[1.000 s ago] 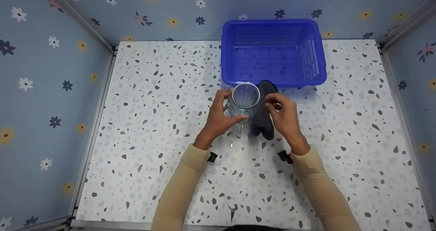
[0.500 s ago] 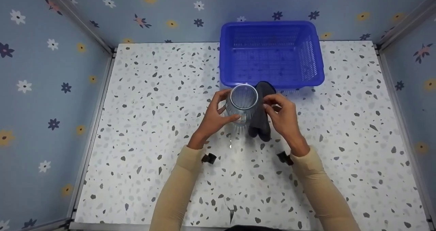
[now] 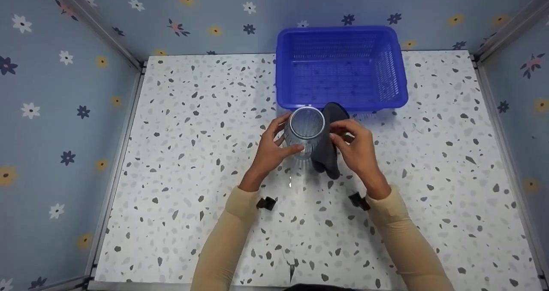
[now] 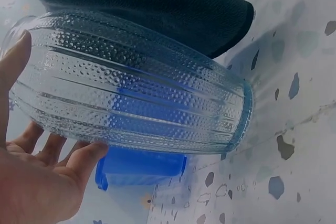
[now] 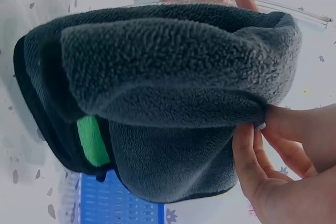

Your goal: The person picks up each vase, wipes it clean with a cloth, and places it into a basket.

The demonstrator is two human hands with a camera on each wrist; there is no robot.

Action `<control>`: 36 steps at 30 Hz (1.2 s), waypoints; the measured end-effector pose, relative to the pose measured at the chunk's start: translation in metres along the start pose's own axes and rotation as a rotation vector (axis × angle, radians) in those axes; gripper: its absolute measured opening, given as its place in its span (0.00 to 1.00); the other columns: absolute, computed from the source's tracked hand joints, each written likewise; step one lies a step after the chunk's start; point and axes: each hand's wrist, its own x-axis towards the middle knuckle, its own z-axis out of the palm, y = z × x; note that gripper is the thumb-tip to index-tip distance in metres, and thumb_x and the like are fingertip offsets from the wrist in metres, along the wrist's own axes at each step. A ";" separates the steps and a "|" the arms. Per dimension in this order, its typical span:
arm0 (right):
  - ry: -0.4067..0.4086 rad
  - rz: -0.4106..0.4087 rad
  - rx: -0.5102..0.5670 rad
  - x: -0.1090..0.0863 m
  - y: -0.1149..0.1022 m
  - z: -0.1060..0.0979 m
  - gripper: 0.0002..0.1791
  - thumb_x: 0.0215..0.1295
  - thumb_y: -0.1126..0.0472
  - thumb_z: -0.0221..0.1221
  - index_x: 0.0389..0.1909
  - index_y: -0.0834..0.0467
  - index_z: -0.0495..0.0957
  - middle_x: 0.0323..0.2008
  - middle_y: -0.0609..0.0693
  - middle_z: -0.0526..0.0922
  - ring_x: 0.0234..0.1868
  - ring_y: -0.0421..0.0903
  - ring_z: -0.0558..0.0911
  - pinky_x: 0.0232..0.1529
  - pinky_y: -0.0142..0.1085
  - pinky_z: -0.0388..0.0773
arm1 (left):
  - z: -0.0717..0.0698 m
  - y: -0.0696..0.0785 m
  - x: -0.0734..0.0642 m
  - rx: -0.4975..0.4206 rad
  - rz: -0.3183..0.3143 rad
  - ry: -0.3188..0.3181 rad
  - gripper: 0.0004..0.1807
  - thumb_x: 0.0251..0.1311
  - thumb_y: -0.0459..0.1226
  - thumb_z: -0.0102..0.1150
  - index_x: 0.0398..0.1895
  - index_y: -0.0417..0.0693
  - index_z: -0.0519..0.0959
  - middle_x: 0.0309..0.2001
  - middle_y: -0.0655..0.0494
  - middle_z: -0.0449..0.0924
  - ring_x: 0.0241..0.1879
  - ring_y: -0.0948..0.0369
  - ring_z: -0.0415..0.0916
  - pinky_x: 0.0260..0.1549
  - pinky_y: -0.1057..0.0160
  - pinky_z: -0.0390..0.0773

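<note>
A clear, ribbed glass vase (image 3: 305, 130) with a pebbled texture stands in the middle of the table, mouth up. My left hand (image 3: 272, 147) grips its left side, thumb across the front and fingers round the back. Against the vase's right side hangs a folded dark grey cloth (image 3: 329, 149), fleecy with a black edge. My right hand (image 3: 357, 147) pinches the cloth between thumb and fingers. The right wrist view shows a green tag (image 5: 93, 140) on the cloth. In the left wrist view the base of the glass vase (image 4: 239, 119) is right at the tabletop.
A blue plastic basket (image 3: 342, 106) with slotted sides stands behind the vase, close to the back wall. Flower-patterned panels (image 3: 66, 110) enclose the speckled white table (image 3: 180, 162) on the left, back and right. Small black mounts (image 3: 266, 203) sit at both wrists.
The cloth's lower end has shifted slightly left against the vase, with my right fingers moving a little along it. My left hand keeps its grip; the vase appears a touch further left.
</note>
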 end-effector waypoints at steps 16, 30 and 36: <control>0.037 -0.035 -0.007 -0.002 -0.004 0.000 0.08 0.68 0.76 0.66 0.47 0.69 0.86 0.42 0.60 0.84 0.42 0.42 0.82 0.44 0.28 0.84 | 0.001 0.006 -0.005 0.138 0.016 -0.045 0.47 0.58 0.35 0.79 0.78 0.45 0.63 0.81 0.52 0.59 0.77 0.53 0.59 0.73 0.44 0.69; 0.023 -0.032 -0.009 -0.004 -0.004 0.001 0.09 0.68 0.77 0.66 0.47 0.70 0.85 0.41 0.60 0.83 0.42 0.48 0.84 0.44 0.29 0.84 | 0.015 0.004 -0.007 0.241 0.082 0.108 0.49 0.49 0.38 0.86 0.71 0.42 0.65 0.76 0.49 0.67 0.75 0.52 0.65 0.71 0.54 0.72; 0.031 -0.035 -0.014 -0.003 -0.002 0.001 0.09 0.67 0.76 0.66 0.47 0.70 0.86 0.41 0.60 0.84 0.42 0.46 0.83 0.44 0.33 0.86 | 0.011 0.003 -0.007 0.319 0.088 0.079 0.55 0.52 0.41 0.85 0.79 0.41 0.59 0.72 0.46 0.68 0.72 0.51 0.68 0.68 0.56 0.75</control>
